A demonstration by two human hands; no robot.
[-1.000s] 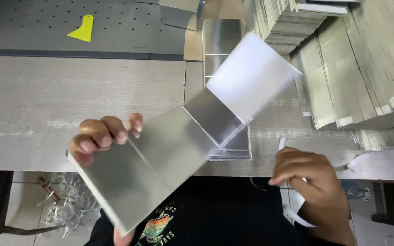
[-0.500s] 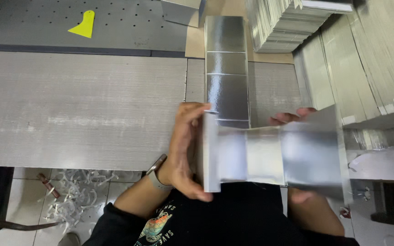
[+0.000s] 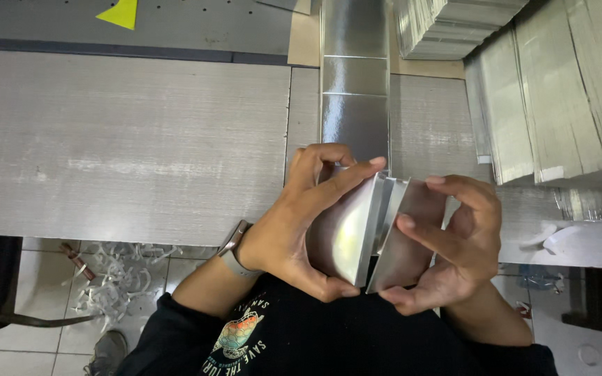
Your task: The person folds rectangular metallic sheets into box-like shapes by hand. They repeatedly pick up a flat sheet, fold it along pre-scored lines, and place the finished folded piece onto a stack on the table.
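A silver cardboard sheet (image 3: 365, 233) is folded into upright panels between my hands, just in front of my chest. My left hand (image 3: 294, 223) grips its left panel, fingers curled over the top edge and thumb underneath. On the right side, my right hand (image 3: 454, 240) clasps the other panel, index finger pressed across its face. A watch sits on my left wrist. Beyond the hands, a strip of flat silver sheets (image 3: 354, 83) lies end to end on the grey table (image 3: 127, 139).
Tall stacks of silver sheets (image 3: 552, 97) fill the table's right side. A yellow triangular piece (image 3: 121, 12) lies at the far left. White paper strips (image 3: 116, 282) litter the tiled floor by my shoe. A white strip (image 3: 559, 237) rests at the right edge.
A second ago my left hand held the sheet open and flat while the right hand hung apart. Both hands have since closed in and folded its panels together.
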